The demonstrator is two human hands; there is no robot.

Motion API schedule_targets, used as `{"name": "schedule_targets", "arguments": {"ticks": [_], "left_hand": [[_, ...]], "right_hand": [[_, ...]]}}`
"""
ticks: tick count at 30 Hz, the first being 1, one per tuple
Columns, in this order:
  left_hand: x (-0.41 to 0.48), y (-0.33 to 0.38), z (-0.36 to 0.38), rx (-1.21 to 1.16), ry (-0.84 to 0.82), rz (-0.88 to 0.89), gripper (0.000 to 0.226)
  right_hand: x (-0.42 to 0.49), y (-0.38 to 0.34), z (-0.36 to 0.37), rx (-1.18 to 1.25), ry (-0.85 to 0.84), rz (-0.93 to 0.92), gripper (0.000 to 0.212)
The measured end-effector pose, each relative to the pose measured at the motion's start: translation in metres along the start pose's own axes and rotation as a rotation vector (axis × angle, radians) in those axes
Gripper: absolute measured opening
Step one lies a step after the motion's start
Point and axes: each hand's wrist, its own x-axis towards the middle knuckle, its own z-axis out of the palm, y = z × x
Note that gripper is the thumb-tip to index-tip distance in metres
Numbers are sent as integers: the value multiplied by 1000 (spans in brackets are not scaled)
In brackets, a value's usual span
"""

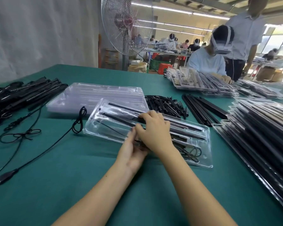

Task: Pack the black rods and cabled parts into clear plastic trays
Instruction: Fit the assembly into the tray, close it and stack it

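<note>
The right hand (153,129) curls round a black rod (185,126) in the clear tray (210,144), the left hand (132,149) at six o'clock, grip hidden; seating it flat likely comes next.

Left hand (132,151) and right hand (154,129) at clear tray (95,128), green table (64,168)

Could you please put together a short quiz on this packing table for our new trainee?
1. True or false: the clear tray nearest the worker holds nothing yet.
2. The stack of empty trays lies: A) just beyond that tray; B) on the floor; C) on a chair.
3. Which hand lies over the black rods in the tray?
Key: 1 false, rods and a coiled cable lie in it; 2 A; 3 the right hand.
</note>
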Motion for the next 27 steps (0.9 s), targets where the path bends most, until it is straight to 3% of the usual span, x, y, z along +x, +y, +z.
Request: {"name": "schedule_targets", "arguments": {"ticks": [13,16,19,27], "left_hand": [[-4,-2,-5,-40,-19,1,4],[-6,-2,-5,-61,-27,16,12],[-6,-4,-6,6,-54,24,6],[-3,-5,-7,137,-55,67,16]], "right_hand": [[26,-2,-9,59,-99,115,41],[32,-3,-13,87,-101,144,40],[31,3,-15,129,-116,179,39],[25,10,-16,201,-76,184,44]]}}
